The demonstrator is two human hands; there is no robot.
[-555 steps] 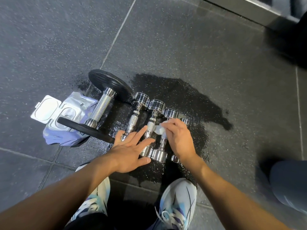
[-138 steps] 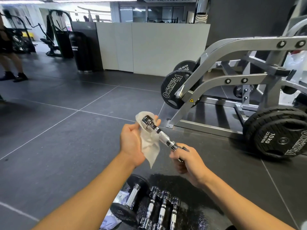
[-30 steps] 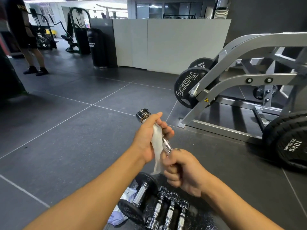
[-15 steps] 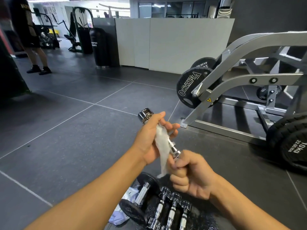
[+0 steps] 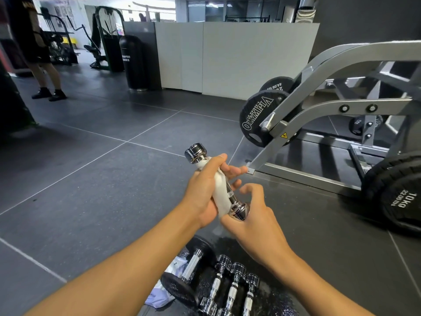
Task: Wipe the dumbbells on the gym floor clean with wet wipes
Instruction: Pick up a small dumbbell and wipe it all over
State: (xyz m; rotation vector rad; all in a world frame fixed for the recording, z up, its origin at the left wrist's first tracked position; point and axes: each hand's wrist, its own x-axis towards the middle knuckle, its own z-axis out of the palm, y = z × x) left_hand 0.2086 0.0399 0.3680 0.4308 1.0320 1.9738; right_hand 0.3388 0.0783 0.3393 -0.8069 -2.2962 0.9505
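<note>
Above 4 floor dumbbells (image 5: pixel 232 293) at bottom centre, a chrome dumbbell (image 5: pixel 239 210) is held mid-frame: left hand (image 5: pixel 200 195) grips a wet wipe (image 5: pixel 219 190) round its handle, right hand (image 5: pixel 255 224) loosely cups its lower head. Wet chrome could slip free.

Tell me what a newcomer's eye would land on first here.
Dead centre, a small chrome dumbbell is held up: the left hand grips a white wet wipe round its handle, the right hand holds its lower head. At right stands a black Olympia plate on a grey frame; more dumbbells lie on the floor below.
</note>
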